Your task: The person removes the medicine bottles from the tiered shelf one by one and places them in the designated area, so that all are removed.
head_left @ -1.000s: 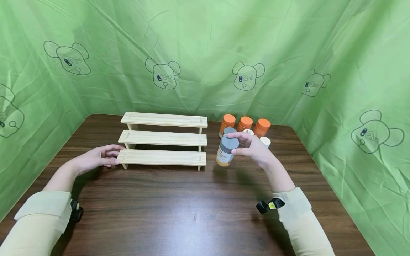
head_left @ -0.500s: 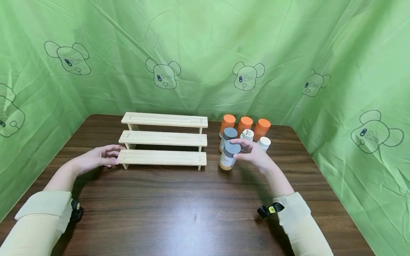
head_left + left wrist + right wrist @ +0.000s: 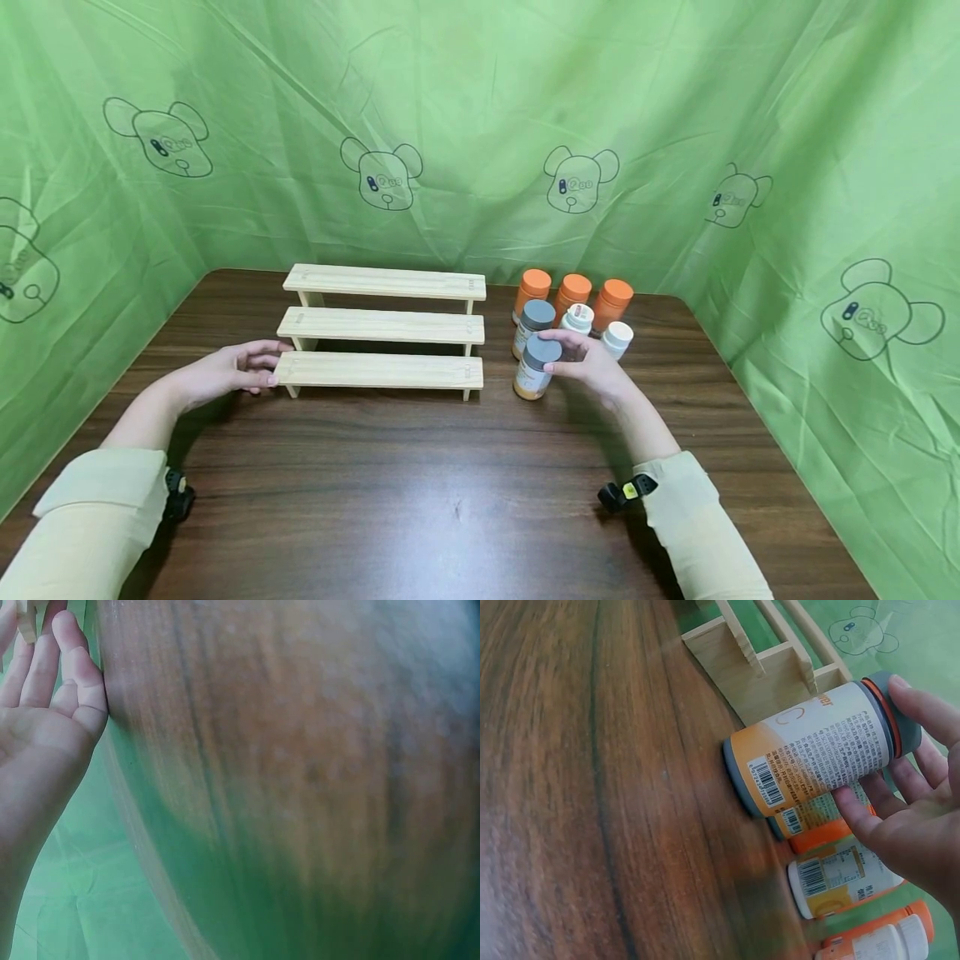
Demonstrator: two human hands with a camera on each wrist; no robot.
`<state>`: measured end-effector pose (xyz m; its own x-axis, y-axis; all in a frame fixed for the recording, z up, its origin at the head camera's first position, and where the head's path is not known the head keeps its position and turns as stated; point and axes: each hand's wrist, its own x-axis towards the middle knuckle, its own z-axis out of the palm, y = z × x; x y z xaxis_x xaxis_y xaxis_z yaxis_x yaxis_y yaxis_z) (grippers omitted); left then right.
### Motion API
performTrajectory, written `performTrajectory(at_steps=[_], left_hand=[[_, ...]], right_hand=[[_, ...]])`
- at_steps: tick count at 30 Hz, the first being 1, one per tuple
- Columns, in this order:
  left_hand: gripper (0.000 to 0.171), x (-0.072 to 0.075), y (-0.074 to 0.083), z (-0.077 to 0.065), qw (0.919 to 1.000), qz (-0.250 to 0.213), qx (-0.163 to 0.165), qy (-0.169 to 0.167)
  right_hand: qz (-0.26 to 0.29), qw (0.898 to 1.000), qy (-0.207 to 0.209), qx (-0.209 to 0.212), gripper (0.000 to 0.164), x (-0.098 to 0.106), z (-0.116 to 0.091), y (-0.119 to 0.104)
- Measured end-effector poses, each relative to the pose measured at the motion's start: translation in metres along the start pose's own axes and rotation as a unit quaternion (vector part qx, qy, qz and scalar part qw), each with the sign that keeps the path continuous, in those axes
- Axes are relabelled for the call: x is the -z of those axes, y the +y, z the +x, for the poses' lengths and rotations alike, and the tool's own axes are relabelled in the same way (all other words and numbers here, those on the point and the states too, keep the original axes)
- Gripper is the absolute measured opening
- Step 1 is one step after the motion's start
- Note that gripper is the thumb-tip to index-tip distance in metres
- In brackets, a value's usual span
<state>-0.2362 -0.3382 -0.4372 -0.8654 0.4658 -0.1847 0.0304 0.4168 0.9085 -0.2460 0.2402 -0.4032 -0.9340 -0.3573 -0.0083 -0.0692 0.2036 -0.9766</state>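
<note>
My right hand (image 3: 596,371) holds a grey-capped supplement bottle (image 3: 532,379) by its cap, thumb on one side and fingers on the other. It is upright on the dark wooden table, just in front of a second grey-capped bottle (image 3: 527,337). In the right wrist view, the held bottle (image 3: 810,746) shows a white and orange label with a barcode. At the left, my left hand (image 3: 213,375) has its thumb and fingers about the end of the lowest shelf of a three-step wooden rack (image 3: 378,369). A bit of that wood (image 3: 27,621) shows between the digits in the left wrist view.
Behind the grey-capped bottles stand several orange-capped bottles (image 3: 573,290) and two white-capped bottles (image 3: 618,337), close together right of the rack. Green cloth (image 3: 480,125) hangs round the back and sides of the table (image 3: 420,483).
The right hand has brought the grey-capped bottle down and slightly right, onto the table in front of the other grey-capped one. The left hand and rack stay put.
</note>
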Motion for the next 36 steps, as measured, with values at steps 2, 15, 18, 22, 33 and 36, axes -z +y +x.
performTrajectory(at_steps=[2,15,18,22,33,36], left_hand=[[0.060,0.000,0.000,0.000,1.0000,0.001,-0.003,-0.002],[0.061,0.001,-0.001,0.002,1.0000,-0.003,-0.005,-0.002],[0.061,0.002,0.002,0.002,1.0000,0.005,0.000,-0.007],[0.061,0.007,0.015,0.005,0.9995,0.021,0.009,-0.023],[0.069,0.025,0.078,0.008,0.9854,0.161,0.048,0.028],[0.072,0.019,0.102,0.010,0.9737,0.212,0.033,0.076]], right_hand=[[0.008,1.000,-0.002,-0.002,0.053,0.000,0.001,0.001],[0.013,1.000,0.003,-0.005,0.051,-0.001,0.001,0.002],[-0.002,1.000,-0.001,-0.002,0.052,0.001,0.002,0.000],[-0.026,0.999,-0.016,0.021,0.056,0.007,0.001,-0.004],[-0.100,0.992,0.020,0.079,0.055,0.034,-0.020,-0.039],[-0.169,0.981,0.050,0.084,0.053,0.039,-0.029,-0.052]])
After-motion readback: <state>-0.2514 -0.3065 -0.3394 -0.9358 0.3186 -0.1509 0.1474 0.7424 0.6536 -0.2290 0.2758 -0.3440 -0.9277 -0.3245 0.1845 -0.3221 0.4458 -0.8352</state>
